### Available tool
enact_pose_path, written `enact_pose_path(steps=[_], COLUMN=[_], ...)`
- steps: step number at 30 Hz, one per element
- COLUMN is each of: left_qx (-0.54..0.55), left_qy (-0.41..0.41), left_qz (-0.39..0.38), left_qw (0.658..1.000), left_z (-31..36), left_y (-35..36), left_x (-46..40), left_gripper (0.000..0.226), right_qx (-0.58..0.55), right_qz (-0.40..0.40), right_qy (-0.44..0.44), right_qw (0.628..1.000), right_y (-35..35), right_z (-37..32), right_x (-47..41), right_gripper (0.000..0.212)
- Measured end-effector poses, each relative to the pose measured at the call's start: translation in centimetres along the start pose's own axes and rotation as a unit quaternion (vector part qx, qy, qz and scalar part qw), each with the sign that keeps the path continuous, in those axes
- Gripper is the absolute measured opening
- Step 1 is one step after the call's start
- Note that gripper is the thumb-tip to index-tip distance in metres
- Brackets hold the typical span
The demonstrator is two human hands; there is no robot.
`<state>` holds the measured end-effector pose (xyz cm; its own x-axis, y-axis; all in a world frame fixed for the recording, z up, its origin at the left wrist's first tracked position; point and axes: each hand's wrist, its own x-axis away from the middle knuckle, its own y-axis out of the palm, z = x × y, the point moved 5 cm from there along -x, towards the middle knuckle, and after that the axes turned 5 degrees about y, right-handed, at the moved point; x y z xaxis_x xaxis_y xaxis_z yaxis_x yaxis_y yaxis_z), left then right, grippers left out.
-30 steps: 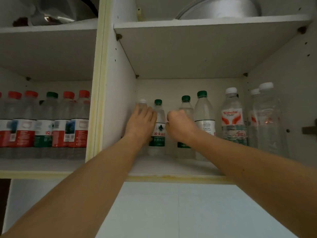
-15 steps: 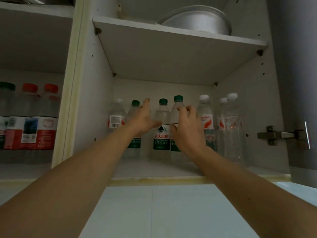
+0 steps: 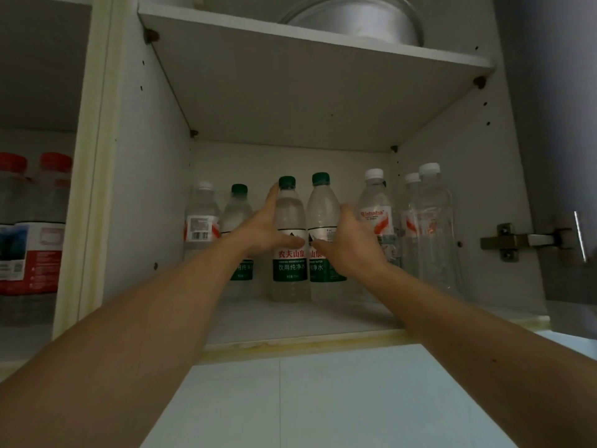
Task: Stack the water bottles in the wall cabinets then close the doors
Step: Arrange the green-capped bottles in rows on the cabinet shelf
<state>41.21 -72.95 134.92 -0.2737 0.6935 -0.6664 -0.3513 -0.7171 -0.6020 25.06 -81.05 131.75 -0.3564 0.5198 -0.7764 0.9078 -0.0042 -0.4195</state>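
Note:
Several water bottles stand in a row on the lower shelf (image 3: 290, 321) of the open right cabinet. Two green-capped bottles stand side by side in the middle. My left hand (image 3: 261, 229) cups the left one (image 3: 288, 211), fingers up its left side and thumb across its label. My right hand (image 3: 350, 245) cups the right one (image 3: 323, 211) from its right side, thumb on the label. A third green-capped bottle (image 3: 238, 208) and a white-capped bottle (image 3: 201, 215) stand to the left, partly behind my left wrist. White-capped bottles (image 3: 374, 208) fill the right end.
The open cabinet door (image 3: 562, 156) hangs at the right on a metal hinge (image 3: 504, 242). A metal pot (image 3: 358, 17) sits on the upper shelf. Red-capped bottles (image 3: 35, 221) fill the left cabinet. White wall tiles (image 3: 323, 399) lie below the cabinet.
Both hands have opened from near-fists and shifted right onto the two middle green-capped bottles, which now stand closer together. The view has turned right, bringing the door and hinge into sight.

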Motion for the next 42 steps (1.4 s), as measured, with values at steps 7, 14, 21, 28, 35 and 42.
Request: enact_pose_path(steps=[7,14,21,28,35,42], left_qx=[-0.151,-0.285,-0.421,-0.440,-0.487,-0.552], left_qy=[0.031,0.028,0.040,0.031,0.014,0.000], left_qz=[0.036,0.015,0.013,0.020,0.023,0.031], left_qw=[0.987,0.958,0.906,0.897,0.873,0.833], left_z=[0.3,-0.7,-1.2,-1.4,-1.6,-1.1], left_y=[-1.2,-1.5,-1.8,-1.8,-1.3,-0.6], left_x=[0.7,0.3,0.6,0.7,0.4,0.6], left_gripper=[0.129,0.124,0.150,0.150,0.148,0.138], right_qx=[0.011,0.023,0.033,0.018,-0.013,0.013], right_qz=[-0.141,-0.216,-0.226,-0.245,-0.243,-0.264], right_qy=[0.046,0.122,0.147,0.150,0.127,0.112], right_qw=[0.989,0.968,0.962,0.958,0.962,0.958], right_y=[1.3,2.8,4.3,5.7,6.5,6.7], right_z=[-0.1,-0.5,-0.6,-0.7,-0.2,0.2], right_x=[-1.9,-3.5,-4.7,-5.8,-5.8,-5.2], right_gripper=[0.059,0.074,0.073,0.068,0.064,0.070])
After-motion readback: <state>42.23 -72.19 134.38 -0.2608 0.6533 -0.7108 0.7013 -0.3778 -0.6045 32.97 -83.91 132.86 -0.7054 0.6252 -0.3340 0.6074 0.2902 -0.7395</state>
